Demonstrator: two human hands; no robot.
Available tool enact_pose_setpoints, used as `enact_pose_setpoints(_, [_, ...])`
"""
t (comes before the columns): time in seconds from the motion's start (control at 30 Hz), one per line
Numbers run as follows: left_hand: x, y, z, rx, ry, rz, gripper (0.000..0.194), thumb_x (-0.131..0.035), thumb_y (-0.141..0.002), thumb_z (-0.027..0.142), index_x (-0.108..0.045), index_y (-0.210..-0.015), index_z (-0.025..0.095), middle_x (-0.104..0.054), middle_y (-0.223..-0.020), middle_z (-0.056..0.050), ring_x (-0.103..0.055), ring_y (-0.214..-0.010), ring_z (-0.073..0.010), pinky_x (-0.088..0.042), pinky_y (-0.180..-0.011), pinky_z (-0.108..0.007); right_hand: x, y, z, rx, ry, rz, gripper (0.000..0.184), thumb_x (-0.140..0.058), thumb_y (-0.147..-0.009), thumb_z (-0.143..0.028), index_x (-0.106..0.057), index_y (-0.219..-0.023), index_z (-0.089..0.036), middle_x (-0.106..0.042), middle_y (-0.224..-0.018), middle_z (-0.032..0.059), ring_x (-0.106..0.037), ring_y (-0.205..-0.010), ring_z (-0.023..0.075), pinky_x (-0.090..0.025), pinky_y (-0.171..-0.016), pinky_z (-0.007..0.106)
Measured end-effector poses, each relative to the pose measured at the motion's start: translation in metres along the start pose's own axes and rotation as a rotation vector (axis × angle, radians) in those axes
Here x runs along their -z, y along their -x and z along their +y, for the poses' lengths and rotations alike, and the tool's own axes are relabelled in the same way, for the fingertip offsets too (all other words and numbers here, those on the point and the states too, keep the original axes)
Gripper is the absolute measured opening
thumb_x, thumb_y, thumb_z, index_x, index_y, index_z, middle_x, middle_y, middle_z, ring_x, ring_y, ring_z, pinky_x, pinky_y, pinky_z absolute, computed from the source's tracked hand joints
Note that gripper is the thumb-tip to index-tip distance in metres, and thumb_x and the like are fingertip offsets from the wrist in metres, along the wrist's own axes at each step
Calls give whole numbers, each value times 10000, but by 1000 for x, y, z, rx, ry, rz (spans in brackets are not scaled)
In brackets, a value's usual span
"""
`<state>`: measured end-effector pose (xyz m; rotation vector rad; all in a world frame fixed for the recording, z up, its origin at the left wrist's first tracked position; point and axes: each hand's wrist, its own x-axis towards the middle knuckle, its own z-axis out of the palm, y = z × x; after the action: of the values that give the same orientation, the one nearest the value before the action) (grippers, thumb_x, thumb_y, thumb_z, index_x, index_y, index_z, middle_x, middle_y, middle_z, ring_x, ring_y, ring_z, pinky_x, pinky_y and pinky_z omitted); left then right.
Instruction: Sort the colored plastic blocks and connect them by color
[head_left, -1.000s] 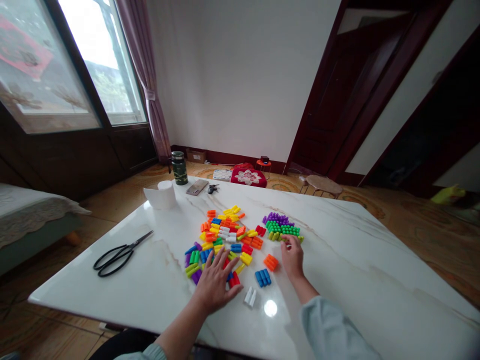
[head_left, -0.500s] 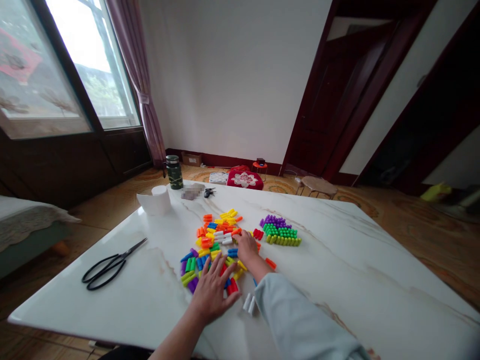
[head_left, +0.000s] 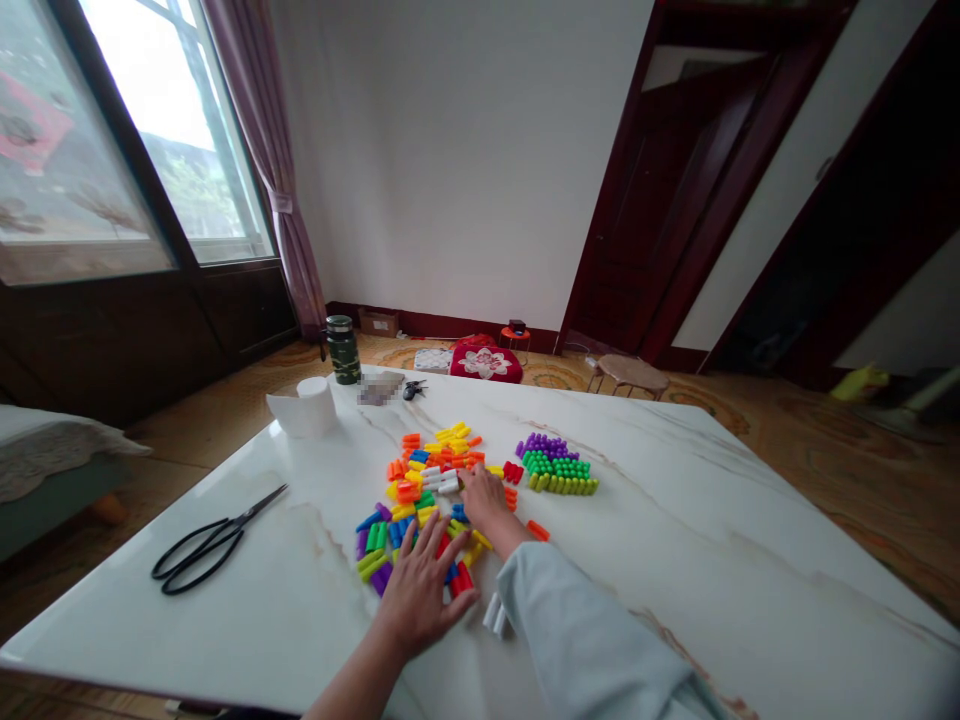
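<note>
A loose pile of small coloured plastic tubes (head_left: 412, 490) lies on the white marble-patterned table (head_left: 675, 560). My left hand (head_left: 424, 585) rests over the near part of the pile, fingers spread, with red, blue and yellow tubes under and around it. Reaching into the middle of the pile, my right hand (head_left: 484, 497) has its fingers bent down beside white and orange tubes; what is between its fingertips is hidden. Right of the pile, purple, green and olive tubes (head_left: 556, 465) stand in close rows. Two white tubes (head_left: 495, 613) lie by my right sleeve.
Black-handled scissors (head_left: 217, 545) lie on the left of the table. A white paper roll (head_left: 315, 405), a camouflage flask (head_left: 343, 352) and keys (head_left: 412, 389) are toward the far left edge. A round stool (head_left: 630, 372) stands beyond the table.
The right fingertips have moved slightly toward me and curled down more among the tubes. My left hand stays spread over the pile. The whole view has shifted slightly.
</note>
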<state>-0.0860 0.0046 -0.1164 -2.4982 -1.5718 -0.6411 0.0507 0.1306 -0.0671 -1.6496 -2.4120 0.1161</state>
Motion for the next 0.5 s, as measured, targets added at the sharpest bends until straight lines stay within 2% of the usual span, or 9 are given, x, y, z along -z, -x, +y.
enact_pose_setpoints(0.13, [0, -1, 0, -5, -7, -3, 693, -509, -856, 628, -400, -1466, 317, -430, -1498, -102, -413, -1348, -346, -231, -1140, -571, 1, 4, 0, 13, -33, 10, 334, -382, -939, -149, -659, -1114, -210, -624, -1113, 104, -591, -1035, 206, -426, -913, 322])
enact_pose_setpoints(0.23, [-1, 0, -1, -8, -18, 2, 685, -510, -859, 619, -414, -1460, 305, -431, -1497, -108, -420, -1342, -346, -236, -1136, -570, 2, 4, -2, -15, -63, -16, 269, -507, -910, -242, -665, -1123, -195, -624, -1139, 119, -595, -1051, 234, -434, -911, 338])
enact_pose_setpoints(0.3, [-1, 0, -1, -6, -27, 3, 684, -507, -859, 622, -422, -1456, 300, -437, -1493, -109, -425, -1337, -349, -247, -1130, -571, 2, 3, -5, -46, -84, -34, 302, -613, -852, -278, -664, -1137, -192, -629, -1153, 122, -599, -1066, 253, -438, -909, 346])
enact_pose_setpoints(0.5, [-1, 0, -1, -15, -37, 22, 661, -505, -862, 614, -438, -1445, 310, -452, -1484, -94, -440, -1326, -341, -253, -1129, -557, -3, -6, -11, -168, -173, -28, 340, -697, -755, -201, -679, -1092, -161, -646, -1136, 146, -626, -1035, 250, -454, -876, 316])
